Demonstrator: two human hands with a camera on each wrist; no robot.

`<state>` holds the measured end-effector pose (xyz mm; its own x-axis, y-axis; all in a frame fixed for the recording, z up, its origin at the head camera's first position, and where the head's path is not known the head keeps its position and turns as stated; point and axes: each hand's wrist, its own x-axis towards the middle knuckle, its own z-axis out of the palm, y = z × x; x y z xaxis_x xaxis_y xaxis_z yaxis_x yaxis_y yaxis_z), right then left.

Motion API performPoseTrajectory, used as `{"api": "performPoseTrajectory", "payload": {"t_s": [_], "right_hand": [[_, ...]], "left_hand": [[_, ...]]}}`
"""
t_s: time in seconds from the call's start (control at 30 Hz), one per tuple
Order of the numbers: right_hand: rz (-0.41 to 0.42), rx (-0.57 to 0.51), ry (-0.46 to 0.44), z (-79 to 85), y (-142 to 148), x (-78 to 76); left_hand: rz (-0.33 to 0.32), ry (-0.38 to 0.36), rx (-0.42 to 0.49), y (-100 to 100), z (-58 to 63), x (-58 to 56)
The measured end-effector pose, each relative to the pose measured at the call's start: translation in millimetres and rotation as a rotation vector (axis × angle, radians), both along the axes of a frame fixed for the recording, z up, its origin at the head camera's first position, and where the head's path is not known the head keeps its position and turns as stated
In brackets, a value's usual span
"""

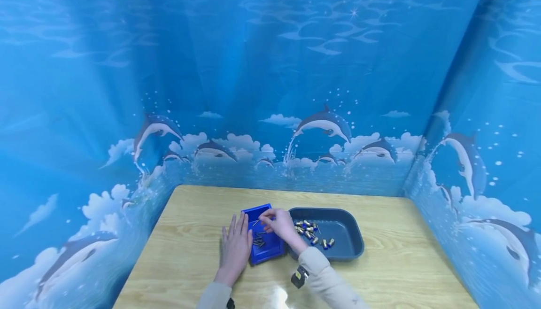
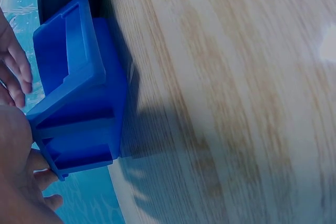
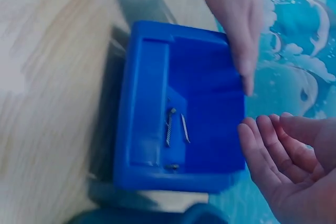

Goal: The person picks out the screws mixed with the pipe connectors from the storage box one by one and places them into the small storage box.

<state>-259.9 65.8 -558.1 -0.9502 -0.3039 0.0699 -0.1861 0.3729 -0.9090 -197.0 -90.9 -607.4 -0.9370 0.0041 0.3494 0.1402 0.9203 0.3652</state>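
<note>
A blue plastic bin [image 1: 266, 254] holds several metal screws [image 1: 258, 242]; two of them, one a screw [image 3: 169, 128], show well in the right wrist view. Against the bin's left side lies my left hand [image 1: 236, 248], its fingers straight and pointing away. My right hand [image 1: 280, 224] hovers over the bin's right part, palm down with bent fingers. In the right wrist view its fingertips [image 3: 268, 119] are above the bin's far wall, and nothing shows between them. One thin screw [image 1: 255, 223] appears just left of these fingertips in the head view.
Right beside the bin stands a dark grey tray [image 1: 348, 234] with several brass-and-blue fittings [image 1: 308, 228] lying mostly in its left half. Both containers rest on a wooden table [image 1: 198, 210]. A blue dolphin-print curtain [image 1: 270, 88] surrounds the table's back and sides.
</note>
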Motion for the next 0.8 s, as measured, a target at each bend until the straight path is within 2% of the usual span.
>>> {"api": "performPoseTrajectory", "payload": {"t_s": [0.17, 0.33, 0.43, 0.6, 0.8], "right_hand": [[-0.045, -0.036, 0.009, 8.6, 17.8, -1.6], [-0.104, -0.002, 0.038, 13.8, 40.9, -4.9], [-0.162, 0.026, 0.007, 15.4, 57.0, -7.0], [-0.236, 0.131, 0.014, 15.7, 85.2, -8.9], [-0.290, 0.382, 0.111, 8.1, 117.9, -10.8]], "left_hand": [[-0.001, -0.011, 0.019, -0.1, 1.6, 1.2], [0.002, -0.052, 0.021, 0.0, 2.5, 1.5], [0.001, -0.066, 0.018, -0.4, 2.6, 1.7], [-0.001, -0.067, 0.017, -0.8, 0.8, 1.4], [0.001, -0.045, 0.015, -0.3, -1.6, 1.1]]}}
